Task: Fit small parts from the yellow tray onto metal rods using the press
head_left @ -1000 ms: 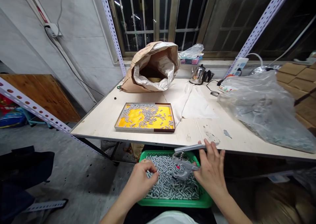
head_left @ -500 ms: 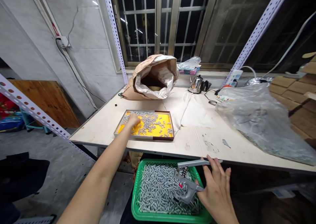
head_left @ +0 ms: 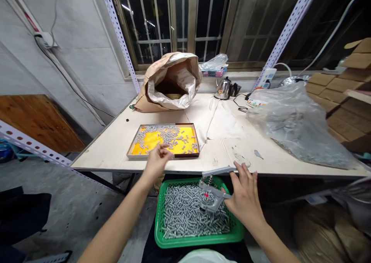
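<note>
My left hand [head_left: 158, 159] is over the front edge of a shallow tray [head_left: 133, 157] with a yellow bottom. Its fingers are pinched together; anything between them is too small to make out. Small silver screw-like pieces [head_left: 169, 134] lie scattered and heaped in the tray. My right hand [head_left: 245, 191] grips a grey plier-like hand tool [head_left: 213, 203] with a coil spring and a red part, its two handles spread apart. The tool's head hangs over a green plastic basket [head_left: 199, 241], which is full of silver threaded metal pieces [head_left: 191, 214].
Behind the tray, an open brown paper sack [head_left: 145, 97] lies on the table [head_left: 107, 147]. A steel kettle [head_left: 222, 89] stands near the window. At the right are a clear plastic bag [head_left: 301, 128] and stacked cardboard boxes [head_left: 333, 97]. Perforated metal posts [head_left: 123, 43] rise at the table's sides.
My left hand has come out of the pieces in the tray, back toward the front edge and the basket. The tool is still in my right hand, and the view has shifted somewhat.
</note>
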The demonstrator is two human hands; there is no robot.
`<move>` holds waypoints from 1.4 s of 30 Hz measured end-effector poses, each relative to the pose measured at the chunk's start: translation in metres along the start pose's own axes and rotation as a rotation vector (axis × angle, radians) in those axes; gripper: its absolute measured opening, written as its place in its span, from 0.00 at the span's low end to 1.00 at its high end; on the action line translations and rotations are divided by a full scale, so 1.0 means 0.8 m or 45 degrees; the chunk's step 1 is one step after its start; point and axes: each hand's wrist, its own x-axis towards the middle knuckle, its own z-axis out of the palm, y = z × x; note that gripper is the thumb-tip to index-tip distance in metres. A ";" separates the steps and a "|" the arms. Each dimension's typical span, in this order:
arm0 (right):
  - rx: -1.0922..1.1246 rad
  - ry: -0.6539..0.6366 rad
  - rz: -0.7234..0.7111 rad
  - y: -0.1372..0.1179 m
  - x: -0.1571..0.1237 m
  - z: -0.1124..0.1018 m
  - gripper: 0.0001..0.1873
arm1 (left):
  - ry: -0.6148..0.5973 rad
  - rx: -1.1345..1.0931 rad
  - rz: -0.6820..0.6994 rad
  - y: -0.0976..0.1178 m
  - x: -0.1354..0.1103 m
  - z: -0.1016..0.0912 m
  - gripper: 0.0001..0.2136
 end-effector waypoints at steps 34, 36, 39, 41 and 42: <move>0.112 -0.143 0.078 -0.038 0.023 -0.008 0.31 | -0.567 -0.052 0.008 0.016 -0.122 0.047 0.24; 0.115 -0.139 0.076 -0.038 0.021 -0.007 0.31 | -0.585 -0.026 0.044 0.017 -0.122 0.046 0.25; 0.110 -0.133 0.087 -0.038 0.020 -0.007 0.30 | -0.629 -0.034 0.031 0.018 -0.120 0.046 0.27; 0.103 -0.141 0.096 -0.038 0.019 -0.007 0.31 | -0.664 -0.064 -0.001 0.018 -0.120 0.048 0.28; 0.101 -0.144 0.099 -0.038 0.019 -0.007 0.31 | -0.673 -0.081 -0.015 0.018 -0.120 0.048 0.28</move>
